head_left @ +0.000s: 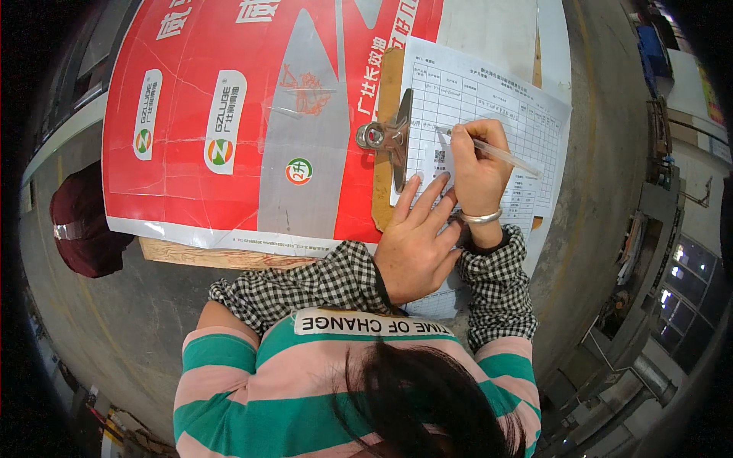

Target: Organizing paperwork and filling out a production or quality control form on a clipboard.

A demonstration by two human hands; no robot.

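My right hand (pixel 484 164), with a silver bangle at the wrist, grips a clear, slim pen (pixel 510 157). Its tip end is at a printed table form (pixel 538 126) with some handwritten entries. My left hand (pixel 420 243) lies flat with fingers stretched, the fingertips touching the lower left of the papers beside a small slip with a square code (pixel 440 157). A brown clipboard (pixel 392 72) lies under the form, its metal bulldog clip (pixel 385 143) clamping the form's left edge. Part of another printed sheet (pixel 435 304) shows below my left hand.
A large red and grey printed sheet (pixel 305 183) covers the work surface to the left, above a wooden edge (pixel 221 253). A dark maroon covered object (pixel 88 221) stands at the far left. Machinery (pixel 649 252) and windows are along the right.
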